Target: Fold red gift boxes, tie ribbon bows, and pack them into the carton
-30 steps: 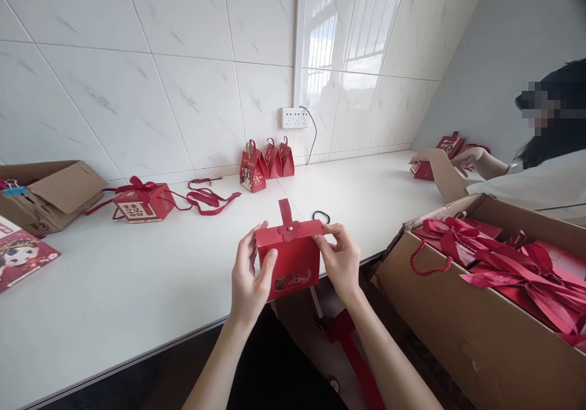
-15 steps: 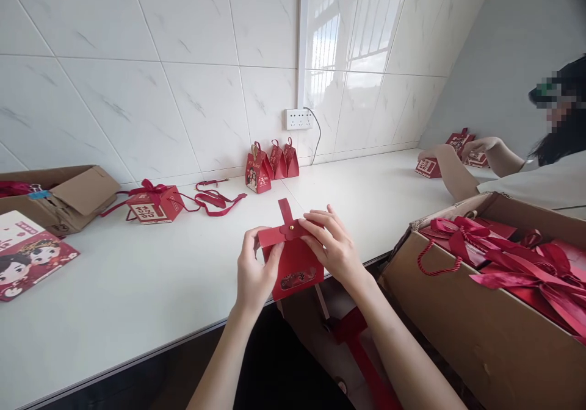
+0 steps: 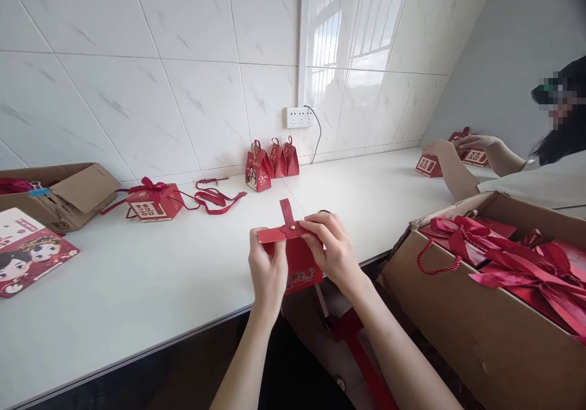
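Between my two hands is a red gift box (image 3: 302, 256) with a strap standing up from its top, a gold stud on the flap and a clear window low on its front. My left hand (image 3: 268, 269) grips the box's left side, thumb on the front just under the flap. With curled fingers, my right hand (image 3: 333, 248) holds the flap's right end and the upper right side. The box is over the counter's front edge. Part of its lower left front is covered by my left hand.
On the white counter (image 3: 183, 282) stand a ribbon-tied box (image 3: 158, 202), loose ribbon (image 3: 217, 201) and small red boxes (image 3: 259, 169). An open carton (image 3: 458, 300) of ribboned boxes is at right; another carton (image 3: 85, 193) is at left. A co-worker's hands (image 3: 476, 144) handle boxes at far right.
My left hand has moved right and slid across the box's front, covering more of the window. My right hand's fingers have drawn closer together. The co-worker's hands have shifted slightly.
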Action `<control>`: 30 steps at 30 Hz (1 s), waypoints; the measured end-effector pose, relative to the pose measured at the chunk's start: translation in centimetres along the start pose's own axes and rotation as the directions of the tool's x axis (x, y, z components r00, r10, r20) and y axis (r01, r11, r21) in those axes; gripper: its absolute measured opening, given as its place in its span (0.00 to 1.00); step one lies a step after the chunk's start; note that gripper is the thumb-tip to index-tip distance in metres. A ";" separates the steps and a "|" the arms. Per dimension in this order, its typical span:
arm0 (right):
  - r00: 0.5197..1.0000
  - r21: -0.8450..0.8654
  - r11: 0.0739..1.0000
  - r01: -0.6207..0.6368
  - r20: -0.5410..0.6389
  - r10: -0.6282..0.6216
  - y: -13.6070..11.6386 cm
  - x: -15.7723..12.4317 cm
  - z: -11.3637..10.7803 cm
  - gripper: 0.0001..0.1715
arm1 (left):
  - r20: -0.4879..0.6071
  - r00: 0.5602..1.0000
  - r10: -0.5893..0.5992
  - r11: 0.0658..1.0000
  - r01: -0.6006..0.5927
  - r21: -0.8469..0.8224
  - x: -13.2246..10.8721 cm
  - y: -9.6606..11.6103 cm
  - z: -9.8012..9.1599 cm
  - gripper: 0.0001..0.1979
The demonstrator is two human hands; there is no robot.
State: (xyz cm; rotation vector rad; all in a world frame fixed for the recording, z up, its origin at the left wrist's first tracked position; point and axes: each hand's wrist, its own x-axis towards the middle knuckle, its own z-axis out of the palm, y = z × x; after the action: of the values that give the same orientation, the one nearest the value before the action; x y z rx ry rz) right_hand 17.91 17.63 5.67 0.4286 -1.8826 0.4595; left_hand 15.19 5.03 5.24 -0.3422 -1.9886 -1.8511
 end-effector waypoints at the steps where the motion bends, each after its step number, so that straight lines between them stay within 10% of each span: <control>1: 1.000 0.007 1.000 -0.009 -0.011 0.009 -0.1 0.0 0.1 0.10 | -0.001 1.000 -0.001 1.000 0.001 0.001 0.0 0.0 0.0 0.06; 30: 0.972 0.120 0.967 -0.225 0.097 0.214 -0.8 1.5 -0.6 0.08 | -0.035 0.998 0.043 0.999 -0.044 -0.015 0.4 0.5 -0.2 0.08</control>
State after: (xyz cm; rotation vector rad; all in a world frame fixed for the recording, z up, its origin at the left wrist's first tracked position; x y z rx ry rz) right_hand 18.27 17.12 7.36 0.3296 -1.9974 0.7257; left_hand 15.07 4.85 5.86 -0.3529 -1.9298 -1.8343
